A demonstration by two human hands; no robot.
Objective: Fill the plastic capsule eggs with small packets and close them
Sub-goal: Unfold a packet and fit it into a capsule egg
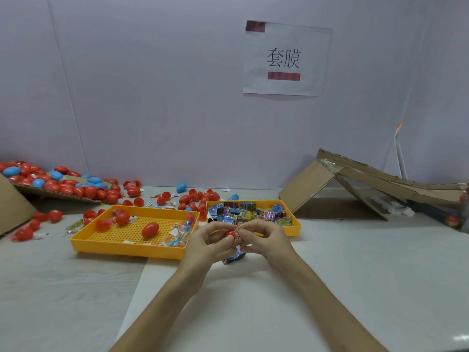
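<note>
Far left: red and blue capsule eggs (66, 185) are heaped on a cardboard flap (54, 195), with more scattered over the tabletop (63, 288). A perforated yellow tray (127, 247) is seen to hold a few red eggs (150, 229) and clear candy packets (179, 236). At centre, a red egg half (231, 235) is held in the left hand (208, 246) grip; a small packet (239, 236) is pinched at its mouth by the right hand (261, 240). Behind, a second yellow tray (295, 227) is filled with printed packets (247, 213). Far right: a collapsed cardboard box (355, 184) is noted.
</note>
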